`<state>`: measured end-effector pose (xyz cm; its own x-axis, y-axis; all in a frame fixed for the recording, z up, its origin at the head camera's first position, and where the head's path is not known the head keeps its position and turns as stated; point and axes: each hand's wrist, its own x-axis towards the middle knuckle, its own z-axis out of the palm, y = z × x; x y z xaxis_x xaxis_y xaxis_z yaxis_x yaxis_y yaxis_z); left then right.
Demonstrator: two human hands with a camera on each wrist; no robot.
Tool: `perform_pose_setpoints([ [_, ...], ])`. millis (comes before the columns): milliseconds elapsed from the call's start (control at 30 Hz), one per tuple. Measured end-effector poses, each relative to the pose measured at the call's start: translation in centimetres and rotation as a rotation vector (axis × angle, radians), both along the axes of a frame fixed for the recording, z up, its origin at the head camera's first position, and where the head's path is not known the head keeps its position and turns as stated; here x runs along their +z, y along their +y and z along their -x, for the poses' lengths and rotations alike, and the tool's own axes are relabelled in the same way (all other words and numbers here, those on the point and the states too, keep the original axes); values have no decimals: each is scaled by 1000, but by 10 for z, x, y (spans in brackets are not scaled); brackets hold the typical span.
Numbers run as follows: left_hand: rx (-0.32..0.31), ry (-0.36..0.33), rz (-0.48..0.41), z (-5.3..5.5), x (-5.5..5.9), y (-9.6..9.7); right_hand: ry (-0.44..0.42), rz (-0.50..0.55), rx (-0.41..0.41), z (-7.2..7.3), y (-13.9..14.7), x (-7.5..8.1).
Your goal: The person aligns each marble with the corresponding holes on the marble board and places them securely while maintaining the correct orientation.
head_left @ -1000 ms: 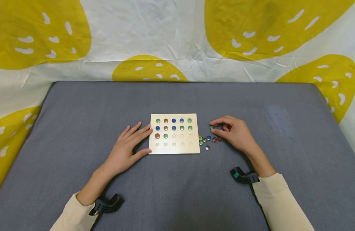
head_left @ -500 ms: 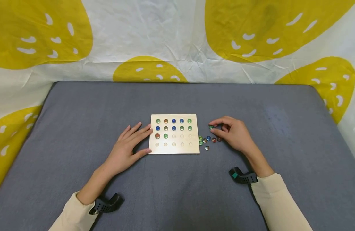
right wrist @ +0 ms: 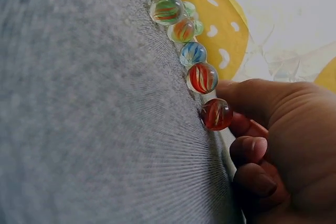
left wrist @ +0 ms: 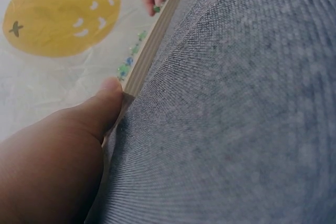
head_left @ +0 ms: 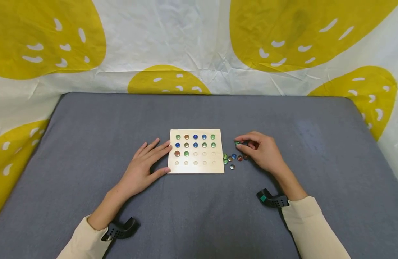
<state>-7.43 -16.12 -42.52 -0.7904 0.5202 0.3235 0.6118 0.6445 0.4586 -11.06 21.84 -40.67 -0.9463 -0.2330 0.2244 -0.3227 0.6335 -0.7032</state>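
A pale wooden board (head_left: pixel 190 168) with rows of round hollows lies flat in the head view. Coloured glass marbles fill the two far rows and the left part of the third; the nearest row holds none. My left hand (head_left: pixel 137 176) rests at the board's left edge, fingers spread and straight, its thumb (left wrist: pixel 107 98) against the near corner. Right of the board, my right hand (head_left: pixel 263 153) pinches a green marble (head_left: pixel 237 143) between thumb and forefinger. Loose marbles lie just below that hand, among them a red-striped one (right wrist: pixel 202 77) and a dark red one (right wrist: pixel 217 114).
A grey cloth (head_left: pixel 199 208) covers the table. Several loose marbles, including a blue one (head_left: pixel 234 156) and a clear brownish one (head_left: pixel 232 167), lie close by the board's right edge. Behind the table hangs a white curtain (head_left: pixel 166 32) with yellow shapes.
The head view has shifted slightly, so the scene sits a little lower. Both hands keep their places, and the green marble stays pinched in my right hand.
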Motion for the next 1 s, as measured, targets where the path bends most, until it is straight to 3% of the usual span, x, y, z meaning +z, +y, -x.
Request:
perform_pose_setpoints([
  [533,-2,4,-3,0,0,0,103,79,6,-9,-20,23],
  [1000,4,1,-1,-1,1,1,103,170,109,-17,-58,32],
])
